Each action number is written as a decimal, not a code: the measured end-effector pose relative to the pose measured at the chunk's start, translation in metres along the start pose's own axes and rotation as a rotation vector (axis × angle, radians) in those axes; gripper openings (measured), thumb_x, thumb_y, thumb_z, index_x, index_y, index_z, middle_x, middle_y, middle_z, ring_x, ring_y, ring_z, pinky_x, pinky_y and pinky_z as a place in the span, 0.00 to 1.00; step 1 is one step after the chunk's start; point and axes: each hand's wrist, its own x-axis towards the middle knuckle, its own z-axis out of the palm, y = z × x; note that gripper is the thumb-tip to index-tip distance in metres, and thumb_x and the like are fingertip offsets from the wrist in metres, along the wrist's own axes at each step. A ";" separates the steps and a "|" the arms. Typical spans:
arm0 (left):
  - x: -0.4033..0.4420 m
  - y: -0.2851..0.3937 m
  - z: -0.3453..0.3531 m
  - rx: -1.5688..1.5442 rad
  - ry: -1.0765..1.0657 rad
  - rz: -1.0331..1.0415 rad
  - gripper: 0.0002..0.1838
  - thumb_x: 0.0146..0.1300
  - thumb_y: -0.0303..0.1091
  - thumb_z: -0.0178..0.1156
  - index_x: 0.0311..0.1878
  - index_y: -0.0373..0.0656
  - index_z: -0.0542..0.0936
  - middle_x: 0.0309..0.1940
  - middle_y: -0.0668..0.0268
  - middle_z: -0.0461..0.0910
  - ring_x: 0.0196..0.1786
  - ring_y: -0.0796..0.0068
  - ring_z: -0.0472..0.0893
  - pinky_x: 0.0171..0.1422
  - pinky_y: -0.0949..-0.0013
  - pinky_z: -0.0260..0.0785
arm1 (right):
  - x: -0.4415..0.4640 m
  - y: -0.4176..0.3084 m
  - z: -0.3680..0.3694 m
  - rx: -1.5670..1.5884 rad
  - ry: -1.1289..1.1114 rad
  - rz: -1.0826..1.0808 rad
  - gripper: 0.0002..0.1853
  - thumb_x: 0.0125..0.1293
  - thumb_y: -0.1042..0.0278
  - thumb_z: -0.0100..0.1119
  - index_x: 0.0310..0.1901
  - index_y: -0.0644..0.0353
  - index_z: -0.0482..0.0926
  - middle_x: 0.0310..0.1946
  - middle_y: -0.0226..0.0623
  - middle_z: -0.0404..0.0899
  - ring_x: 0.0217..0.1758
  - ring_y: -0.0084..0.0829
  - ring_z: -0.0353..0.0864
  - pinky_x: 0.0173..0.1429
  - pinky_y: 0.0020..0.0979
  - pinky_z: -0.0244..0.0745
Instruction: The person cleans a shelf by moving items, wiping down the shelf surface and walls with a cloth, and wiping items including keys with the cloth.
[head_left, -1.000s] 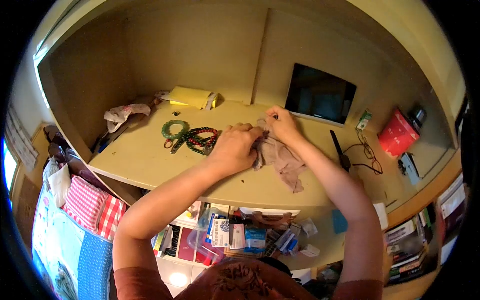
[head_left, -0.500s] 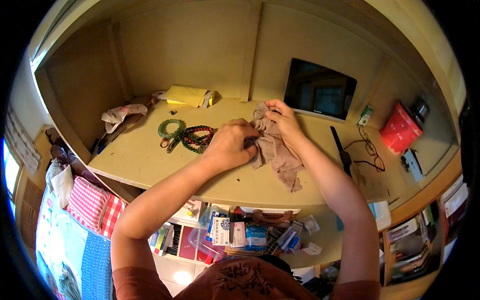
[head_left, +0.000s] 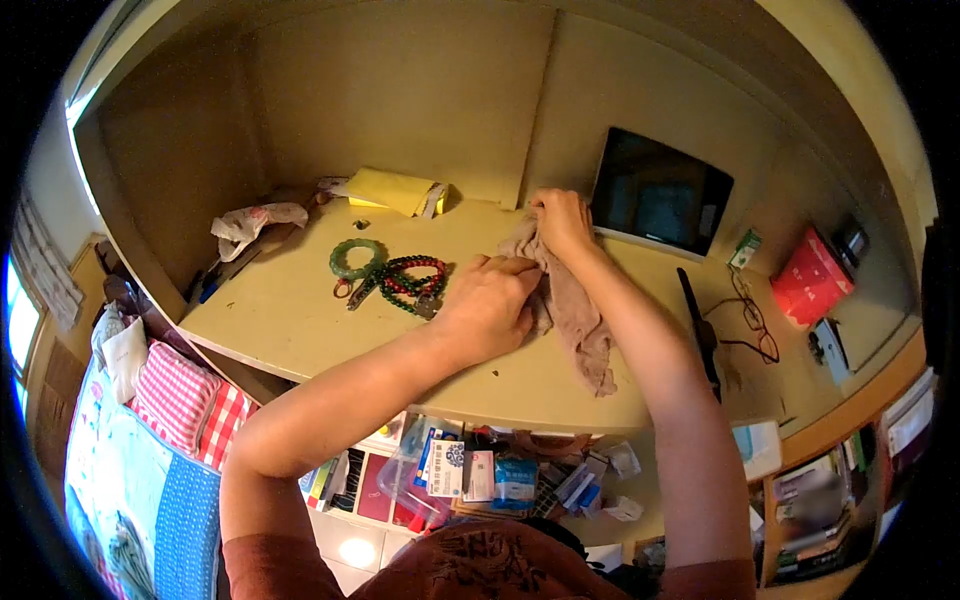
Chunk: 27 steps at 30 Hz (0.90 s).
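A crumpled greyish-pink cloth lies across the shelf, its loose end hanging toward the front edge. My right hand is closed on the cloth's upper part, close to the back panel and the tablet. Nearer to me, my left hand has its fingers curled into the cloth's left side; the fingertips are partly hidden. Just left of that hand are a dark green and red beaded necklace and a green bangle. A tablet-like dark screen leans against the back panel.
A yellow packet and a crumpled plastic bag lie at the back left. On the right are a black watch, eyeglasses and a red container. Below, an open drawer holds boxes and packets.
My right hand has turned over, knuckles up, and pressed lower toward the back of the shelf. The cloth is drawn out longer. The whole view has shifted slightly.
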 end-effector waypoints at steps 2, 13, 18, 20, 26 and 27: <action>0.000 0.000 0.001 0.016 -0.034 -0.020 0.24 0.53 0.29 0.60 0.55 0.33 0.80 0.56 0.51 0.80 0.60 0.54 0.78 0.65 0.54 0.68 | 0.008 -0.005 0.006 -0.051 -0.024 0.031 0.07 0.61 0.74 0.61 0.38 0.60 0.86 0.39 0.54 0.84 0.44 0.54 0.84 0.47 0.46 0.79; 0.001 0.004 0.003 0.065 -0.034 -0.004 0.18 0.52 0.32 0.61 0.47 0.36 0.83 0.50 0.55 0.83 0.55 0.57 0.81 0.60 0.55 0.69 | 0.021 0.020 0.015 0.186 -0.102 -0.162 0.09 0.60 0.75 0.57 0.39 0.61 0.85 0.39 0.53 0.84 0.44 0.53 0.85 0.49 0.48 0.78; -0.003 0.003 0.007 0.028 0.005 0.021 0.12 0.53 0.32 0.61 0.40 0.38 0.82 0.44 0.55 0.82 0.52 0.56 0.81 0.58 0.56 0.70 | 0.005 0.004 0.010 -0.031 -0.040 -0.034 0.09 0.60 0.80 0.58 0.41 0.67 0.84 0.39 0.55 0.84 0.45 0.53 0.85 0.48 0.44 0.79; -0.004 0.003 0.009 0.008 0.063 0.046 0.11 0.53 0.31 0.61 0.39 0.37 0.81 0.43 0.54 0.82 0.51 0.54 0.81 0.58 0.55 0.70 | 0.011 0.004 0.019 -0.084 -0.041 -0.021 0.08 0.60 0.80 0.58 0.40 0.68 0.83 0.39 0.55 0.84 0.45 0.53 0.85 0.48 0.44 0.79; -0.001 0.004 0.009 0.022 0.050 0.030 0.11 0.52 0.32 0.62 0.37 0.37 0.82 0.43 0.53 0.81 0.51 0.53 0.81 0.58 0.54 0.70 | 0.025 0.020 0.035 0.114 -0.007 -0.120 0.07 0.58 0.81 0.57 0.38 0.69 0.82 0.37 0.56 0.84 0.43 0.55 0.84 0.47 0.45 0.78; -0.001 0.004 0.011 0.024 0.054 0.030 0.11 0.52 0.32 0.62 0.37 0.37 0.82 0.43 0.53 0.81 0.51 0.53 0.81 0.58 0.54 0.70 | 0.024 0.021 0.031 0.198 -0.014 -0.164 0.07 0.58 0.82 0.57 0.37 0.68 0.82 0.36 0.56 0.83 0.42 0.55 0.84 0.47 0.44 0.78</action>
